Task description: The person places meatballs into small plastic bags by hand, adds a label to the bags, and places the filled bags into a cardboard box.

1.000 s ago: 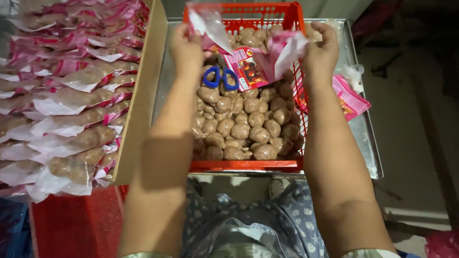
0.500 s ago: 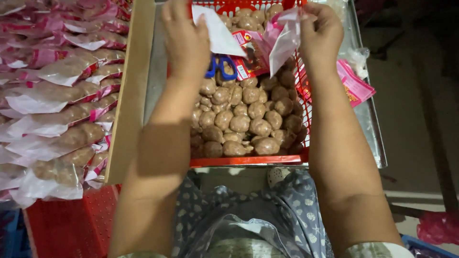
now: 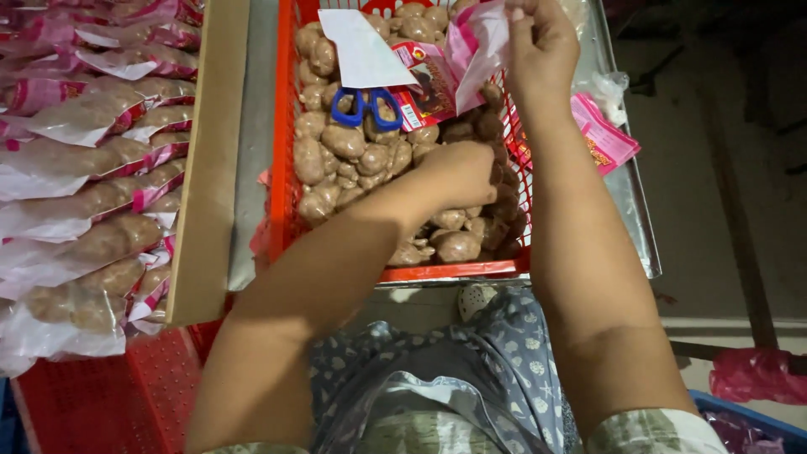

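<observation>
My right hand [image 3: 542, 42] pinches the pink-and-white bag [image 3: 479, 42] open overhead — ready for filling — while my left hand [image 3: 458, 172] cups brown lumps [image 3: 345, 143] in the red basket [image 3: 282, 168].

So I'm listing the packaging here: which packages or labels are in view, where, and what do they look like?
Filled clear bags: stacked left, pink-edged, holding brown lumps.
Pink-and-white bag: held by right hand above the red basket.
Red printed label: in the basket, beside blue-handled scissors.
Pink empty bags: right of the basket, flat.
</observation>
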